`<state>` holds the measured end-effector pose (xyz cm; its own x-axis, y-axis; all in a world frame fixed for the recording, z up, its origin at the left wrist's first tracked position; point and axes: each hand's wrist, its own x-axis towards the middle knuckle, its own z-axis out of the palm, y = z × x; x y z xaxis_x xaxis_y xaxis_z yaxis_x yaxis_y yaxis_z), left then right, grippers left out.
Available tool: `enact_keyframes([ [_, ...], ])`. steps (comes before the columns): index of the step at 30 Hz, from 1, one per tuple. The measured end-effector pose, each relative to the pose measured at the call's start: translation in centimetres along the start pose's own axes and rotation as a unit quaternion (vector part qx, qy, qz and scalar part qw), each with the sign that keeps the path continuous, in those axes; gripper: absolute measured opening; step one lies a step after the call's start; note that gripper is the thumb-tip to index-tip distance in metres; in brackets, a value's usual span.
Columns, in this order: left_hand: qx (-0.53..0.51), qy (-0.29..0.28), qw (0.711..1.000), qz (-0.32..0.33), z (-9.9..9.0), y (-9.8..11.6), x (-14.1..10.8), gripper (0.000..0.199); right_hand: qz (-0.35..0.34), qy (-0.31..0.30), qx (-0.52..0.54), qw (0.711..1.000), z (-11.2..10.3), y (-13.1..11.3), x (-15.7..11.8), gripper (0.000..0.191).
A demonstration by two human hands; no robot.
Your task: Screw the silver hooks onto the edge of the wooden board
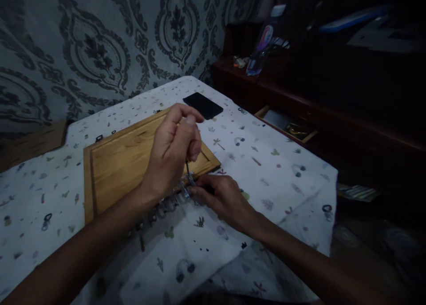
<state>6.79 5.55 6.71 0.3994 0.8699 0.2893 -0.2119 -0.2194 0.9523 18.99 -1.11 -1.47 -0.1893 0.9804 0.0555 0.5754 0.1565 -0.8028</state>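
Note:
A framed wooden board (123, 163) lies flat on the patterned tablecloth. My left hand (176, 140) is raised over its near right part, fingers curled round a thin tool (187, 168) that looks like a screwdriver. Only the dark shaft shows, pointing down at a small shiny metal clip (186, 184) on the board's near edge; the handle is hidden in my fingers. From the right, my right hand (226, 198) pinches that clip between thumb and fingers. Several more shiny fittings (163, 207) line the same edge, partly covered by my left forearm.
A black phone (203, 105) lies behind the board. To the right stands a dark wooden cabinet (333, 123) with a drawer (282, 123) pulled out, and on it a plastic bottle (262, 47). Cardboard (36, 143) lies at the far left, by the patterned wall (100, 43).

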Motion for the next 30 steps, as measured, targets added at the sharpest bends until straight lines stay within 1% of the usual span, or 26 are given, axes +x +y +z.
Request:
enact_keyframes([
  [1,0.013,0.036,0.999,0.012,0.2,0.0,-0.2,0.012,0.001,-0.001,0.001,1.000,0.0,0.0,0.0,0.029],
  [2,0.019,0.057,0.998,0.017,0.4,0.0,-0.4,0.014,0.002,-0.001,0.001,1.000,0.0,0.0,0.0,0.030],
  [3,0.018,0.066,0.997,0.020,0.6,0.0,-0.6,0.016,0.004,0.000,0.000,1.000,0.0,0.1,0.0,0.030],
  [5,-0.002,0.062,0.998,0.027,0.8,-0.2,-0.7,0.020,0.006,-0.001,-0.002,1.000,0.1,0.2,0.0,0.029],
  [7,-0.028,0.031,0.999,0.030,0.8,-0.4,-0.4,0.020,0.002,-0.003,-0.001,1.000,0.1,0.3,0.0,0.028],
  [10,-0.065,-0.051,0.997,-0.004,0.4,-0.6,0.3,0.015,-0.008,-0.002,0.004,1.000,0.1,0.4,0.0,0.028],
  [11,-0.069,-0.069,0.995,-0.015,0.2,-0.6,0.4,0.014,-0.011,-0.003,0.004,1.000,0.1,0.4,0.0,0.028],
  [12,-0.069,-0.074,0.995,-0.019,0.0,-0.5,0.5,0.014,-0.012,-0.005,0.003,1.000,0.1,0.3,0.0,0.029],
  [13,-0.068,-0.064,0.995,-0.019,-0.1,-0.5,0.5,0.014,-0.011,-0.007,0.001,1.000,0.0,0.3,0.0,0.028],
  [14,-0.067,-0.043,0.997,-0.014,-0.2,-0.4,0.4,0.014,-0.009,-0.008,-0.003,1.000,0.0,0.3,0.0,0.029],
  [17,-0.063,0.044,0.997,0.007,-0.1,0.1,-0.4,0.015,-0.003,-0.008,-0.011,1.000,0.1,0.3,-0.1,0.027],
  [19,-0.060,0.083,0.995,0.017,0.3,0.6,-1.0,0.018,-0.003,-0.005,-0.010,1.000,0.1,0.4,-0.1,0.027],
  [21,-0.056,0.099,0.993,0.021,0.7,1.1,-1.3,0.022,-0.004,-0.005,-0.010,1.000,0.2,0.5,-0.1,0.028],
  [24,-0.054,0.100,0.993,0.018,1.0,1.6,-1.3,0.024,-0.004,-0.005,-0.011,1.000,0.3,0.8,-0.1,0.027],
  [28,-0.048,0.110,0.993,0.019,1.1,1.6,-1.0,0.025,-0.019,0.004,-0.004,1.000,0.3,1.0,-0.1,0.030],
  [30,-0.044,0.117,0.992,0.023,1.1,1.5,-1.0,0.026,-0.016,-0.001,-0.003,1.000,0.2,0.9,0.0,0.031],
])
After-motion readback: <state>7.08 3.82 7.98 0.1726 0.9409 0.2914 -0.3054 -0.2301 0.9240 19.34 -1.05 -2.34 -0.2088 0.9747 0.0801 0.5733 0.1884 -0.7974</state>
